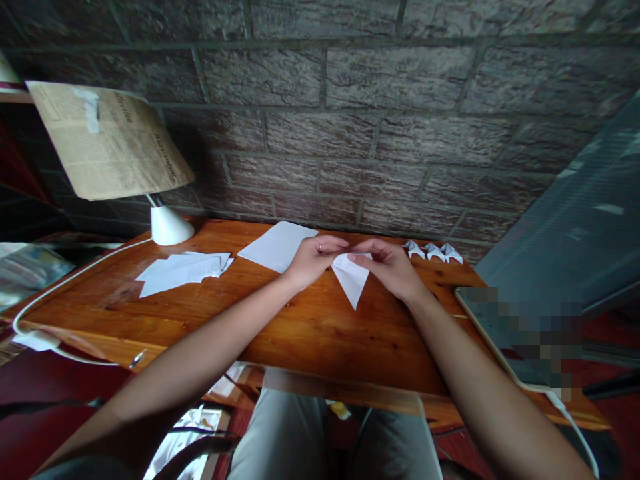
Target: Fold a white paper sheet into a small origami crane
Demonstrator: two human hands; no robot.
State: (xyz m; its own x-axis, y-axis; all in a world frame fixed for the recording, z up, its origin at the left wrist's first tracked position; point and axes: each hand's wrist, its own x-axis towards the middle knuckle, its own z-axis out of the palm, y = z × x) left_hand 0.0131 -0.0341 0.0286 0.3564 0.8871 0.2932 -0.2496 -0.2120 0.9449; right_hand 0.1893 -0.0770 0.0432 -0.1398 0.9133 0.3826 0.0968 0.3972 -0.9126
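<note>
A white sheet folded into a downward-pointing triangle (353, 280) lies on the wooden table (280, 327). Both of my hands pinch its upper edge: my left hand (315, 257) on the left side and my right hand (390, 263) on the right side, fingertips almost meeting over the paper. A ring shows on one left finger. The top of the folded piece is hidden under my fingers.
A flat white sheet (275, 245) lies behind my left hand, and a loose pile of white papers (183, 270) sits further left. Three small folded paper shapes (434, 251) stand at the back right. A lamp (113, 147) stands back left; a tablet (520, 333) lies right.
</note>
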